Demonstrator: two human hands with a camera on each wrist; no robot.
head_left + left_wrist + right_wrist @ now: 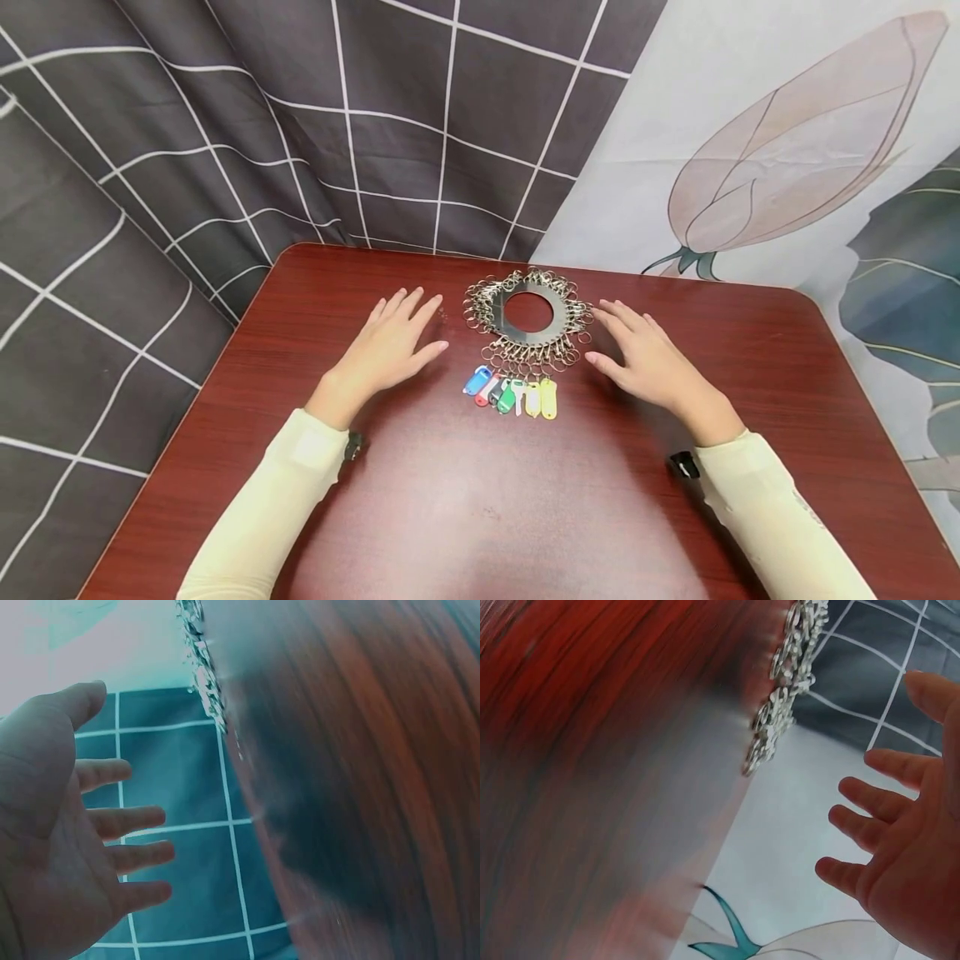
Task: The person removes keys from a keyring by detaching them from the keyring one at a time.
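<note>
A flat dark ring plate (pixel 491 310) lies on the table, its rim crowded with metal key rings and clasps (pixel 517 357). Along its near side several key tags fan out: a blue tag (pixel 477 380), a red tag (pixel 487 390), a green tag (pixel 507 398) and yellow tags (pixel 549 400). A silver key (pixel 518 395) lies among them. To the left of the ring plate is my left hand (pixel 386 342), fingers spread and holding nothing. My right hand (pixel 641 354) is on the other side, fingers extended close to the rings, its palm bare in the right wrist view.
The reddish-brown wooden table (pixel 480 508) has rounded far corners. Behind it hangs a dark grid-patterned curtain (pixel 390 75), and a pale cloth (pixel 622 200) with a large flower print is at the right. Dark straps sit at both sleeve cuffs.
</note>
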